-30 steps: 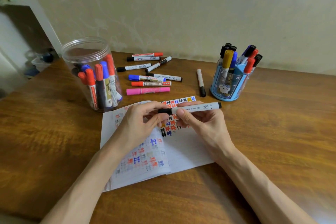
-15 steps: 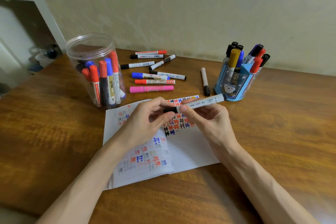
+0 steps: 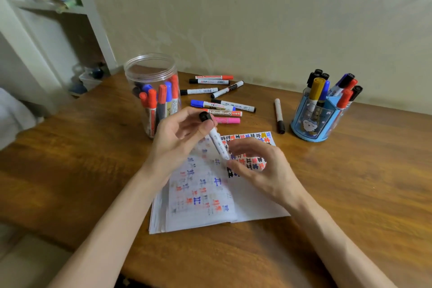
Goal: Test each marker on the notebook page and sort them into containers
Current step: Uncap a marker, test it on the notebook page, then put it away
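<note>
My left hand (image 3: 177, 138) grips the black-capped end of a white marker (image 3: 216, 140), which slants steeply down to the right over the open notebook (image 3: 254, 203). My right hand (image 3: 268, 170) is curled at the marker's lower end, which lies between its thumb and index finger. The notebook page carries several coloured test marks. A clear plastic jar (image 3: 149, 72) with red, blue and black markers stands at the left. At the right, a blue pen holder (image 3: 311, 124) contains several more markers.
Several loose markers lie behind the notebook, among them a pink one (image 3: 228, 120) and a red whiteboard marker (image 3: 224, 113). A single black-capped marker (image 3: 279, 114) lies beside the blue holder. The wall runs along the wooden table's (image 3: 374, 170) far edge, and white shelves (image 3: 46, 7) stand at the left.
The marker swung from nearly level to steeply slanted, cap end now up at the left. My left hand rose with the cap end. My right hand slid down to the lower end.
</note>
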Demonstrator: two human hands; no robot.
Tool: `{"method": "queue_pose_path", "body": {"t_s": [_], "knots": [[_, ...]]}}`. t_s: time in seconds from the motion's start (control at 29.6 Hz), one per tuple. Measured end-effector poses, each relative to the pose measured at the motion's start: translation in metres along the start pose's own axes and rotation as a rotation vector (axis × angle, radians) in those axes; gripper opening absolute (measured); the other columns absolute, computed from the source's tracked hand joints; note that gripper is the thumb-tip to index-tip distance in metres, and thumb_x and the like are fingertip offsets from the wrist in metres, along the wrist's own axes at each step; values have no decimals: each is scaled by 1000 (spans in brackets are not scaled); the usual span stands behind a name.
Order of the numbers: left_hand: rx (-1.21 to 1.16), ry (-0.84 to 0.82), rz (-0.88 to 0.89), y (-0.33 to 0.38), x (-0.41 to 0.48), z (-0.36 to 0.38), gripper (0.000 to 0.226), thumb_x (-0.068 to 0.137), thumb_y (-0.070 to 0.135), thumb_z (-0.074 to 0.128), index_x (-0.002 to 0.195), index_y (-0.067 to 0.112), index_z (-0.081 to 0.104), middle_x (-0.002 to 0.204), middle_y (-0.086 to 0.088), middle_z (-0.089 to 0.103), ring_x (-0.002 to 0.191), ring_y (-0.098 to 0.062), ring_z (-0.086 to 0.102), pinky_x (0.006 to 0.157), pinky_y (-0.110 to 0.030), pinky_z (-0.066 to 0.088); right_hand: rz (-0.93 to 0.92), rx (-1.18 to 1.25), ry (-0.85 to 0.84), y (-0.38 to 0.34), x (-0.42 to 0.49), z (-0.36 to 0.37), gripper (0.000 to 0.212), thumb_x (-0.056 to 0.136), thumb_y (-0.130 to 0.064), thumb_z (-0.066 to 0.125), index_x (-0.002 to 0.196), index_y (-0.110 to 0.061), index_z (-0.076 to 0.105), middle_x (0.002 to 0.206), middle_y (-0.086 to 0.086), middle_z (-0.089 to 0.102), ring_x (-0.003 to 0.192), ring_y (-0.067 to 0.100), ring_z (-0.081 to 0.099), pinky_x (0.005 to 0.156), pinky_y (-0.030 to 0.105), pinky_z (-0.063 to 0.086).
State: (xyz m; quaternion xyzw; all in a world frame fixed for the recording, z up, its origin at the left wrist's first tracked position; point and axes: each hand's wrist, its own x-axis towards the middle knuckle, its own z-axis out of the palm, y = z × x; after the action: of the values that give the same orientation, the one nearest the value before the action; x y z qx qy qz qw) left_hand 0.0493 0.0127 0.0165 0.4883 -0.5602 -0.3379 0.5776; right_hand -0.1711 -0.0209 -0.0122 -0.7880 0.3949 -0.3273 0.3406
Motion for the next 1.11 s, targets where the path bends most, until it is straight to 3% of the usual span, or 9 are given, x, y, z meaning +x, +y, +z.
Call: {"method": "queue_pose_path", "body": {"t_s": [0.1, 0.2, 0.44, 0.64, 0.71, 0.84, 0.98, 1.11], "knots": [[-29, 62, 25, 9, -12, -19, 25, 94, 22, 69, 112, 5, 71, 106, -10, 75, 107, -24, 70, 93, -30, 56, -47, -102, -33, -11, 1, 10, 39, 95, -36, 75, 132, -35, 64, 125, -21, 68, 111, -7, 63, 95, 20, 56], [-25, 134, 47, 26, -25, -49, 25, 94, 21, 67, 114, 6, 69, 106, -5, 75, 105, -19, 71, 88, -27, 57, -119, -152, -66, -27, 10, 21, 36, 98, -31, 70, 132, -36, 63, 127, -23, 65, 112, -10, 61, 94, 11, 49], [212, 286, 56, 47, -91, -133, 20, 94, 23, 68, 111, 12, 71, 103, 1, 77, 107, -20, 72, 95, -31, 56, -276, -86, -122, -73, 35, 73, 35, 96, -21, 71, 130, -27, 67, 121, -15, 71, 107, -4, 65, 92, 17, 53], [225, 395, -67, 41, -167, -192, 15, 95, 11, 69, 109, 6, 70, 102, -2, 76, 104, -19, 73, 91, -23, 55, -439, -49, -236, -109, 46, 139, 31, 93, -14, 73, 122, -22, 71, 108, -7, 73, 97, 3, 70, 88, 22, 54], [223, 425, -113, 36, -190, -203, 15, 94, 12, 69, 108, 7, 70, 102, -2, 76, 104, -19, 73, 93, -25, 55, -471, -38, -280, -120, 44, 160, 30, 93, -15, 74, 121, -25, 71, 108, -8, 72, 96, 4, 70, 87, 21, 54], [242, 474, -162, 28, -225, -220, 15, 94, 14, 72, 109, 13, 72, 103, -4, 75, 104, -23, 72, 96, -34, 57, -492, -4, -401, -141, 40, 193, 29, 96, -23, 72, 124, -30, 69, 113, -15, 69, 102, -3, 66, 88, 6, 46], [288, 507, -207, 22, -244, -233, 16, 95, 12, 73, 110, 17, 73, 104, -4, 75, 103, -23, 71, 93, -37, 55, -519, -19, -476, -155, 36, 218, 32, 96, -26, 72, 128, -28, 69, 116, -13, 69, 105, 0, 65, 92, 12, 49], [268, 521, -213, 16, -248, -234, 14, 96, 13, 72, 110, 16, 73, 105, -5, 75, 105, -26, 70, 99, -48, 55, -518, -8, -471, -154, 34, 223, 30, 95, -21, 73, 125, -26, 71, 113, -13, 70, 101, -3, 66, 89, 8, 47]]}}
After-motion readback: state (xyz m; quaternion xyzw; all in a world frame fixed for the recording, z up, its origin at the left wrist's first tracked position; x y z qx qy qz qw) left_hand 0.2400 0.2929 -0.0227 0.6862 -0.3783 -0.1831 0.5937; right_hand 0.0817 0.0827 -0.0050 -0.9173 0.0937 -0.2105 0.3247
